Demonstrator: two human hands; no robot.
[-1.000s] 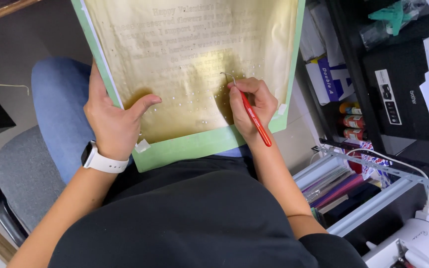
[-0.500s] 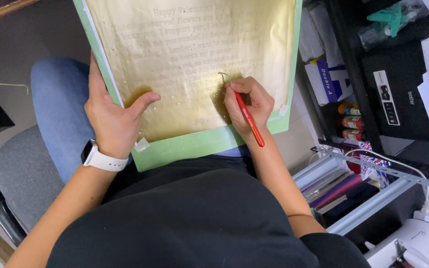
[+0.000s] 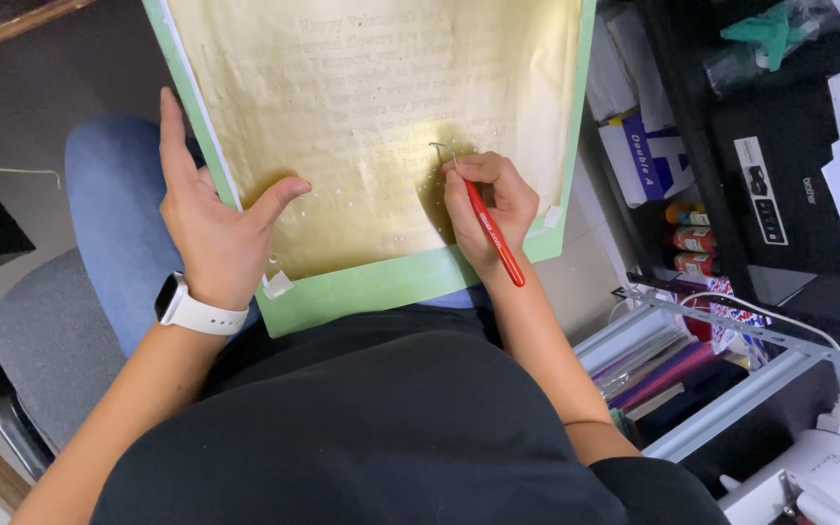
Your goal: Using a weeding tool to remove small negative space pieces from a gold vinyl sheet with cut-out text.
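A green cutting mat [image 3: 391, 287] rests on my lap, covered by a shiny gold sheet [image 3: 371, 107] with faint cut lettering. My left hand [image 3: 211, 224] grips the mat's left edge, thumb pressed on the gold sheet; a white watch [image 3: 192, 311] sits on that wrist. My right hand [image 3: 488, 209] holds a red-handled hook tool [image 3: 491, 233], its bent metal tip touching the gold sheet near the lower lines of lettering. Small white specks dot the sheet between my hands.
I sit on a grey chair [image 3: 51, 340]. To the right stand a black shelf with paper packs [image 3: 639, 156], small bottles [image 3: 692, 238], a black printer [image 3: 789, 185], a metal rack of folders [image 3: 663, 365] and a white machine [image 3: 819, 481].
My right hand and the hook tool have shifted slightly left and up on the gold sheet. The left hand has kept its grip on the mat.
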